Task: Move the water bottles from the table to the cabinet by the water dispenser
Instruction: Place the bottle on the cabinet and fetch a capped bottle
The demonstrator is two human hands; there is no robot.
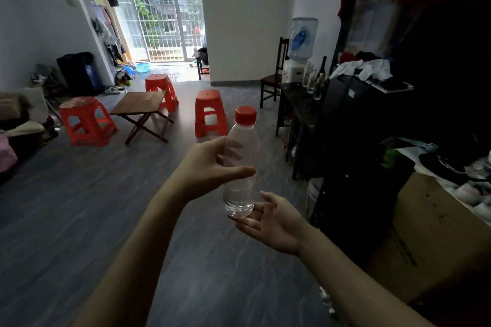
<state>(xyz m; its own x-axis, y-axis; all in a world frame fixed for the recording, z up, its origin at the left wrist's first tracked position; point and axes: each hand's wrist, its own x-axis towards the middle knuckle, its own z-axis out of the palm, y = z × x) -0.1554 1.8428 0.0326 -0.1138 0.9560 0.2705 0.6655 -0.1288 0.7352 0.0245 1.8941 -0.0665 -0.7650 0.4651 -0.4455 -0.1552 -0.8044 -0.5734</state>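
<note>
Standing over a grey plank floor point(79, 220), the person faces a long room. A dark cabinet point(300, 103) runs along the right wall; at its far end sits a water dispenser point(297, 61) with a blue jug on top. Beside the dispenser, on the cabinet top, stand several clear bottles point(312, 82) and one dark one, close together; the exact count cannot be told. A cardboard box point(438, 233) fills the near right corner. Mid-room, well apart from the cabinet: a small folding wooden table point(140, 103), its top bare, ringed by three red plastic stools point(85, 119).

Centre frame, held in the air and slightly tilted: one clear water bottle point(240, 167) with a red cap point(245, 115), partly filled. The left hand point(210, 164) wraps the bottle's middle, thumb across the front, fingers seen through the plastic behind. The right hand point(273, 220) lies palm-up with fingers spread, fingertips under the bottle's base; whether they bear weight cannot be told.
</note>
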